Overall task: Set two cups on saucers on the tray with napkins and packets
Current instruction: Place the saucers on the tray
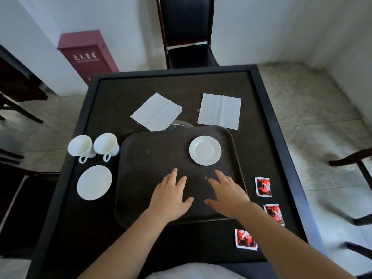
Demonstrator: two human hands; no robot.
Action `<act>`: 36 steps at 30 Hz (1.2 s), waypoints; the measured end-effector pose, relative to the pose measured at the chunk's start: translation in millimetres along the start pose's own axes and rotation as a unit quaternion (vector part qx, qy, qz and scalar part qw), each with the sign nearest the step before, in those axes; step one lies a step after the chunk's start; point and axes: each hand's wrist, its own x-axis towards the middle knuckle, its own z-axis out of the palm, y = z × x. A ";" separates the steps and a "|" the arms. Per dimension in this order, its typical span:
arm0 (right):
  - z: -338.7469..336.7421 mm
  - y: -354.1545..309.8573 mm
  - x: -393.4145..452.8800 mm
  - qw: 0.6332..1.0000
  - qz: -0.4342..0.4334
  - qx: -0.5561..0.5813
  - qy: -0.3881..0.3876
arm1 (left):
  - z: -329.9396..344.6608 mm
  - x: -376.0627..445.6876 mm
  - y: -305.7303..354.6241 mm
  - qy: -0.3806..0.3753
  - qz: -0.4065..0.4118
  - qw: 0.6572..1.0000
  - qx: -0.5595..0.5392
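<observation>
Head view: both hands' fingers [174, 174] spread flat on tray [141, 178], saucer [205, 150] just beyond.

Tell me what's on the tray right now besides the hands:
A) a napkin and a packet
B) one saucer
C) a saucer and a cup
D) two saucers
B: a single white saucer sits on the tray; the other saucer and both cups lie left of it on the table.

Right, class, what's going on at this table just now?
A person rests both open hands, left hand and right hand, flat on a dark tray. Only one saucer is on it. The other saucer, two cups, two napkins and three packets are on the table.
</observation>
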 end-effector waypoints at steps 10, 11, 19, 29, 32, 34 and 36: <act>14.6 -40.2 -52.6 0.998 -0.051 -0.036 -0.010 | 8.4 -83.7 -33.0 0.041 0.000 0.999 -0.007; 15.1 -44.5 -55.3 0.998 -0.057 -0.039 -0.015 | 9.2 -89.7 -35.6 0.041 -0.005 0.999 -0.009; 16.1 -93.3 -51.5 0.991 -0.112 -0.046 -0.048 | 15.2 -133.5 -69.9 0.055 -0.064 0.996 -0.042; 11.7 -201.1 -23.2 0.982 -0.163 -0.069 -0.066 | 3.7 -155.5 -167.8 0.069 -0.110 0.990 -0.061; 17.6 -231.1 -11.6 0.983 -0.152 -0.074 -0.077 | -1.4 -154.2 -193.5 0.063 -0.104 0.990 -0.068; 21.8 -250.2 -3.5 0.982 -0.150 -0.068 -0.088 | -3.6 -152.6 -210.8 0.064 -0.094 0.991 -0.068; 28.1 -273.2 9.1 0.985 -0.140 -0.049 -0.092 | -4.7 -148.2 -235.6 0.065 -0.085 0.992 -0.070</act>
